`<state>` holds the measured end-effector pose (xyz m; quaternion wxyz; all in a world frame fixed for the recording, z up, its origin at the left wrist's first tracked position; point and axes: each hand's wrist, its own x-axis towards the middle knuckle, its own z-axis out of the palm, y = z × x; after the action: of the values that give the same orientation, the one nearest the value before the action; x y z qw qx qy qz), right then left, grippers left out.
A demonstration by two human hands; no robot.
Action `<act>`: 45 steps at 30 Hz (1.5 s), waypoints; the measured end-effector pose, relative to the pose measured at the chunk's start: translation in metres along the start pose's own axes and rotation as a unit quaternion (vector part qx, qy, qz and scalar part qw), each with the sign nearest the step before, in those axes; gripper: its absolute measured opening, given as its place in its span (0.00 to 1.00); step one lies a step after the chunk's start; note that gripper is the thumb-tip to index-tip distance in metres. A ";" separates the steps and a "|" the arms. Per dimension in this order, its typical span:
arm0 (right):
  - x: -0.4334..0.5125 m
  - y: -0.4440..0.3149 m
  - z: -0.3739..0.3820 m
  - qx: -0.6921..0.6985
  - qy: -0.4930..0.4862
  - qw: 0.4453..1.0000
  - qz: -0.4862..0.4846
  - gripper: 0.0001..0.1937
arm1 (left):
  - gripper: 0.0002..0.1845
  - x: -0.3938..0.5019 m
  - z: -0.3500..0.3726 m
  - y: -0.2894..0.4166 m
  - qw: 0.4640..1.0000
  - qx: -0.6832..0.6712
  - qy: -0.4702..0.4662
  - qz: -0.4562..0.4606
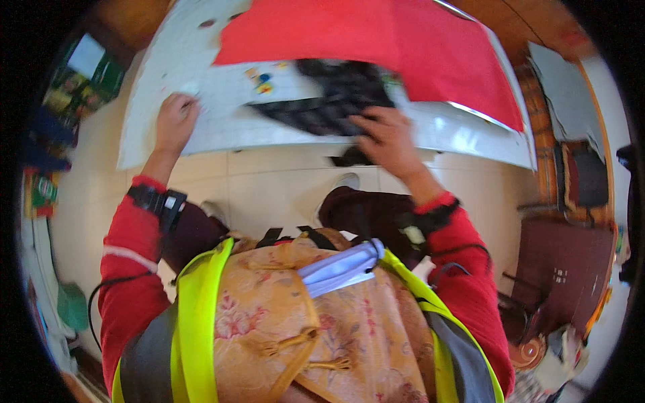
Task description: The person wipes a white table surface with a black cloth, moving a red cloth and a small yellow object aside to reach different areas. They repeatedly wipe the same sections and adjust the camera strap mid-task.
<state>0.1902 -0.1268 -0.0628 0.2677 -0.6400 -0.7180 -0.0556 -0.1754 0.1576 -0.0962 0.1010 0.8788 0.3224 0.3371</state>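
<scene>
My left hand (pixel 176 121) is over the left part of a white-topped table (pixel 151 121), its fingers curled; whether something small is in them cannot be seen. My right hand (pixel 388 138) grips a black, crumpled cloth (pixel 337 95) near the table's front edge. Part of that cloth stretches left to a narrow point, and a dark piece hangs below the edge under my right hand. Red cloth (pixel 342 30) covers the back and right of the table and lies close to the black cloth's far side. Motion blurs the black cloth and my right hand.
Small yellow and blue items (pixel 262 80) lie left of the black cloth. A dark spot (pixel 206 23) is farther back. A black chair (pixel 587 176) and a dark red-brown cabinet (pixel 564 272) stand at the right. Boxes (pixel 43 191) line the left side.
</scene>
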 end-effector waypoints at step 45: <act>0.216 -0.225 0.174 0.018 -0.247 0.938 -0.245 0.29 | 0.14 -0.054 -0.096 -0.068 0.973 -0.062 0.156 -0.162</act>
<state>-0.0857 0.0997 -0.0530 0.0719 -0.4334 -0.8967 0.0531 -0.3028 0.1714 -0.0796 0.1571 0.7438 0.4504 0.4683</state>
